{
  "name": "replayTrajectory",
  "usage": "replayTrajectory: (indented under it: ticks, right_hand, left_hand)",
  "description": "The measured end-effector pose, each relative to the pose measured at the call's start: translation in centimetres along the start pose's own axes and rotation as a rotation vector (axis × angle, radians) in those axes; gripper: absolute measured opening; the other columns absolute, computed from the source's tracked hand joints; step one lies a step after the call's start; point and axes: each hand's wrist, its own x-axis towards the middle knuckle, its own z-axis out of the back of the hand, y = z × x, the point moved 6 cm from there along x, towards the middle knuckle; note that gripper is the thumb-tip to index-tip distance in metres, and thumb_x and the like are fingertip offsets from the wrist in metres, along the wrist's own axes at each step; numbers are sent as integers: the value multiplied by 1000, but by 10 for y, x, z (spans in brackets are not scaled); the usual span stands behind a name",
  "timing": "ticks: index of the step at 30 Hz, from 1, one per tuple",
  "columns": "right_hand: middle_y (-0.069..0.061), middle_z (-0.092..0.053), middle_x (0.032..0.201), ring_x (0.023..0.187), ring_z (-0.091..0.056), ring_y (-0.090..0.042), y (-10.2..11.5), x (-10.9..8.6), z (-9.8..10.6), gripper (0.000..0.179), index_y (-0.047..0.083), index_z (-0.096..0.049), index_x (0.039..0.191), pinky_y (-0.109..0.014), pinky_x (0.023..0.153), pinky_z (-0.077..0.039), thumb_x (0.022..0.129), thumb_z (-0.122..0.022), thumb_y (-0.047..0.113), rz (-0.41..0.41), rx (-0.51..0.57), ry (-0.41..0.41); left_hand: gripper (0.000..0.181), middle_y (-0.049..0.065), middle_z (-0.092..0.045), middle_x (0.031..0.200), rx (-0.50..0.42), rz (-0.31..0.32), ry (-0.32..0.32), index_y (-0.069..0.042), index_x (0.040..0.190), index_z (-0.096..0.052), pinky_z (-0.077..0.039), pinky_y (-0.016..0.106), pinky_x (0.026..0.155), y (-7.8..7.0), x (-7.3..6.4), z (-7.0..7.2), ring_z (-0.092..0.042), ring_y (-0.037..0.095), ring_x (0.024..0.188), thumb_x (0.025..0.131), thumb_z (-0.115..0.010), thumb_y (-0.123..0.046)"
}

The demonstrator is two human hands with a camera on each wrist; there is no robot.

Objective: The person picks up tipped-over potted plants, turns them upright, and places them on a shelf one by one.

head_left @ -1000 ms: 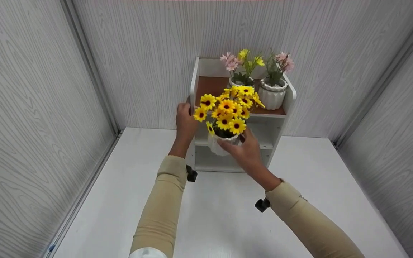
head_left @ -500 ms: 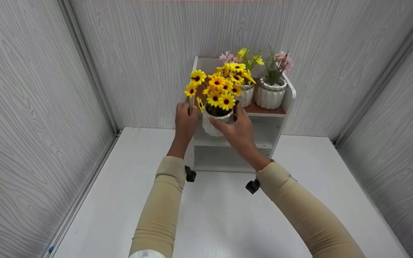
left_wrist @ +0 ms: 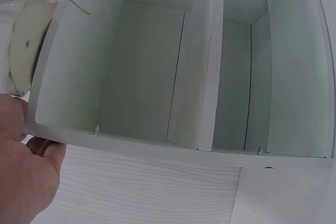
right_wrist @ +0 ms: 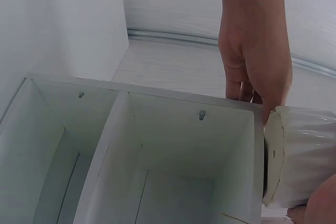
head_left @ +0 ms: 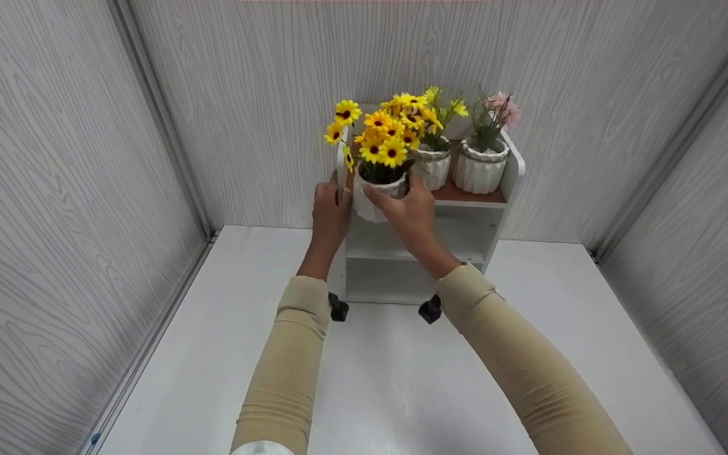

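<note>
In the head view, my right hand (head_left: 413,212) grips a ribbed white flower pot (head_left: 370,203) of yellow sunflowers (head_left: 384,129), fingers and thumb round its side. The pot is at the front left of a white shelf unit's (head_left: 515,167) brown top. In the right wrist view, the pot's flat base (right_wrist: 274,156) lies close along the top board, a thin dark gap between them. My left hand (head_left: 331,215) holds the unit's left side panel near the top. The left wrist view shows the left hand's thumb and fingers (left_wrist: 52,153) on either side of that panel.
Two more white pots stand on the brown top: one with pink and yellow flowers (head_left: 432,165), partly covered by the sunflowers, and one with pink flowers (head_left: 481,170) at the right end. Bare compartments (left_wrist: 147,66) lie below. Grey wood-grain walls (head_left: 263,114) surround the white table (head_left: 389,379).
My right hand has carried the sunflower pot up and slightly left, from in front of the shelves to the top's front left. The left hand has stayed on the side panel.
</note>
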Motion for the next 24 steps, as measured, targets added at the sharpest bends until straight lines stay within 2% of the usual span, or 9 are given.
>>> replayTrajectory:
  ticks: [5, 9, 15, 21, 24]
  right_hand:
    - [-3, -56, 142, 128, -55, -16, -4, 9, -2, 88, 19, -44, 150, -38, 106, -46, 79, -81, 56, -40, -26, 17]
    - [-4, -55, 142, 126, -56, -17, -8, 16, -4, 92, 17, -42, 151, -38, 104, -48, 79, -80, 58, -83, -6, 42]
    - [-5, -54, 144, 128, -55, -18, -15, 21, -5, 96, 15, -39, 154, -37, 104, -48, 78, -79, 60, -116, 6, 62]
    - [-7, -53, 146, 131, -53, -20, -14, 21, -5, 98, 13, -38, 154, -38, 106, -47, 78, -79, 61, -110, -21, 51]
    - [-7, -55, 144, 129, -54, -19, -12, 21, -5, 96, 15, -41, 153, -39, 105, -47, 78, -79, 61, -88, -17, 47]
  left_hand:
    - [29, 9, -46, 108, -19, 5, 27, -6, 110, -55, -39, 32, 72, -1, 0, 0, -42, 18, 82, 108, -38, -29]
    - [27, 11, -50, 108, -29, -39, 30, -9, 123, -57, -42, 32, 74, -3, 1, 1, -47, 19, 87, 108, -41, -25]
    - [29, 11, -53, 109, -48, -95, 18, -10, 130, -56, -45, 34, 78, -4, 0, 1, -50, 19, 90, 108, -41, -19]
    - [29, 11, -52, 93, -35, -156, -11, -10, 132, -56, -40, 36, 77, -7, -1, 3, -45, 22, 84, 107, -42, -15]
    - [32, 12, -53, 99, -31, -140, -13, -12, 137, -54, -42, 37, 79, -6, -3, 4, -47, 22, 87, 108, -42, -17]
